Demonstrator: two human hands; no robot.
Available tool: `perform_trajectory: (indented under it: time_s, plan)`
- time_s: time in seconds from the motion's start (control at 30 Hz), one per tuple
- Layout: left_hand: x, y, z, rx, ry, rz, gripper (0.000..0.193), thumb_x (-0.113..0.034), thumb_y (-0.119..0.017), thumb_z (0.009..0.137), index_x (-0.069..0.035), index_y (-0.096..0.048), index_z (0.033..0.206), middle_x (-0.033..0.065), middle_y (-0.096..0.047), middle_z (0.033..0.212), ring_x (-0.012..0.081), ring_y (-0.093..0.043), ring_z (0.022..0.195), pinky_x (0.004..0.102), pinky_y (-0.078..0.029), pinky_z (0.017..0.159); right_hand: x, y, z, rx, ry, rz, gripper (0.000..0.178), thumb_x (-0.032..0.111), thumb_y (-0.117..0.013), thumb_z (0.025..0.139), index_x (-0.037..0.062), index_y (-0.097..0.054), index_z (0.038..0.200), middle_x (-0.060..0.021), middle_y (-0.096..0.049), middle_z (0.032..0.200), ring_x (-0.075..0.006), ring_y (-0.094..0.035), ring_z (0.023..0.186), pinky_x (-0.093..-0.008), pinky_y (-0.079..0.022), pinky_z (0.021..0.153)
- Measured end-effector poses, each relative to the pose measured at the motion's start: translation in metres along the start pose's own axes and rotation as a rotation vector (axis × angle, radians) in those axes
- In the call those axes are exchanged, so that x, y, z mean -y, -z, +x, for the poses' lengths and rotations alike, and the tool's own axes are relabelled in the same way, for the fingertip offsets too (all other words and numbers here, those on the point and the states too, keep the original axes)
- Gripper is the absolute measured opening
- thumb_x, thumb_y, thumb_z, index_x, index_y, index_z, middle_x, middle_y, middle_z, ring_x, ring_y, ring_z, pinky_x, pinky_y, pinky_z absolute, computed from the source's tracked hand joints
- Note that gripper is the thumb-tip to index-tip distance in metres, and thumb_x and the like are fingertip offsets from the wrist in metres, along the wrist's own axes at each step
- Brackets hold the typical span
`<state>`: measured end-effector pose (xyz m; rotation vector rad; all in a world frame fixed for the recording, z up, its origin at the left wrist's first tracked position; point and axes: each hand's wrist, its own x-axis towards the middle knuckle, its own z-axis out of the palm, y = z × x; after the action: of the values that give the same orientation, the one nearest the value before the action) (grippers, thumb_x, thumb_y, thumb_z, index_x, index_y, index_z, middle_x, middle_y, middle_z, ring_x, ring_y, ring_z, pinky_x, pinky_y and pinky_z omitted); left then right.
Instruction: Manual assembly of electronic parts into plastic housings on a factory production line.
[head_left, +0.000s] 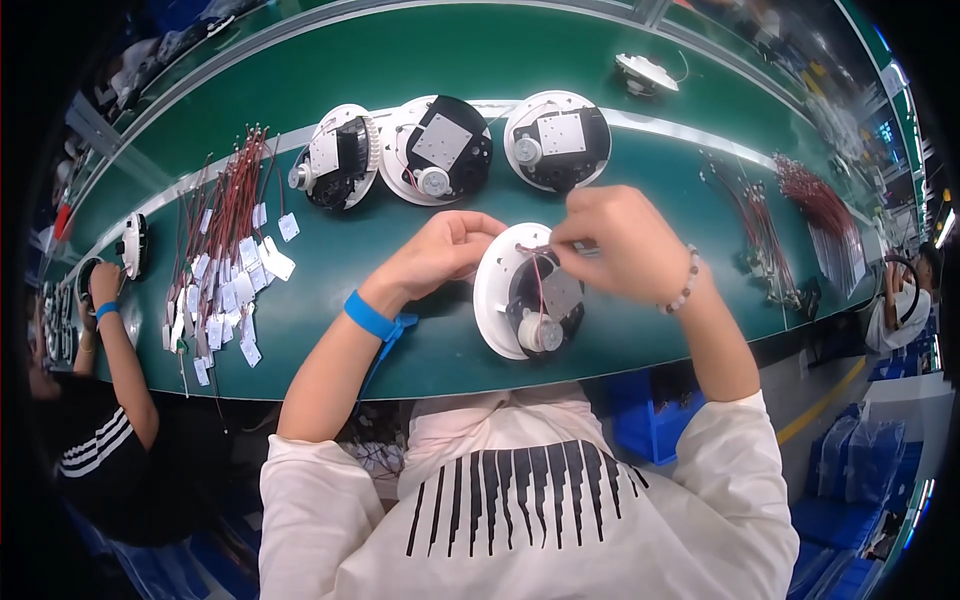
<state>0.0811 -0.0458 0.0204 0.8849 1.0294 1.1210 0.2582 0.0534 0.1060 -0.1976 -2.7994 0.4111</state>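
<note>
On the bench [630,345] before me, a round unit [528,290] sits between my left hand [440,255] and right hand [622,248]. Three similar units [440,140] lie behind it, with wire bundles [235,265] to either side.

A green tabletop [660,160] spreads out here — three round white-and-black units [437,150] sit in a row toward its far side, metal plates showing. Off to the left lie red wires with white tags [235,265]; to the right, two more wire bundles [812,190] — side by side.
</note>
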Motion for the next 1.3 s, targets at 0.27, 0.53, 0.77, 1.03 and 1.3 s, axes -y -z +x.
perform_trajectory:
  time_s: [0.27,0.53,0.77,1.03,1.3]
  plan:
    - [-0.004,-0.002,0.0,0.015,-0.014,-0.004,0.025,-0.011,-0.054,0.077,0.004,-0.051,0.098,0.0052,-0.06,0.08,0.0041,-0.053,0.064,0.0145,-0.039,0.051,-0.007,-0.005,0.001,-0.118,-0.006,0.126,0.004,0.002,-0.06,0.059,0.0008,-0.06,0.063,-0.0066,-0.049,0.055,-0.0166,-0.048,0.047,-0.0262,-0.037,0.042]
    - [0.003,0.002,0.001,-0.006,0.013,0.043,0.025,-0.008,-0.051,0.078,0.004,-0.05,0.1,0.0062,-0.059,0.087,0.0051,-0.055,0.069,0.015,-0.04,0.054,-0.008,-0.008,0.001,0.029,0.0,0.084,0.006,0.007,-0.058,0.06,0.0017,-0.06,0.061,-0.0087,-0.052,0.053,-0.0211,-0.051,0.047,-0.0287,-0.039,0.045]
    - [-0.003,-0.006,-0.002,-0.06,-0.015,0.008,0.029,-0.005,-0.052,0.077,0.005,-0.048,0.105,0.0103,-0.058,0.093,0.0114,-0.057,0.08,0.0202,-0.046,0.066,-0.007,-0.014,0.022,0.179,-0.019,0.004,0.011,0.012,-0.057,0.063,0.0018,-0.059,0.059,-0.0111,-0.055,0.056,-0.0262,-0.054,0.053,-0.0323,-0.043,0.052]
    - [-0.004,-0.009,-0.003,-0.068,-0.038,-0.021,0.03,-0.005,-0.055,0.076,0.007,-0.049,0.103,0.0119,-0.059,0.092,0.0117,-0.058,0.077,0.0196,-0.047,0.063,0.002,-0.012,0.038,0.341,0.017,-0.103,0.009,0.008,-0.055,0.055,-0.0004,-0.057,0.053,-0.0169,-0.052,0.054,-0.0312,-0.053,0.054,-0.0348,-0.043,0.05]
    - [0.002,-0.025,-0.003,-0.205,-0.109,-0.164,0.03,-0.001,-0.052,0.077,0.005,-0.048,0.106,0.0125,-0.058,0.095,0.0131,-0.058,0.08,0.0222,-0.048,0.07,-0.018,-0.018,0.056,0.535,-0.056,0.056,0.017,0.016,-0.057,0.059,-0.0015,-0.058,0.057,-0.0146,-0.053,0.051,-0.0259,-0.054,0.05,-0.0312,-0.044,0.05]
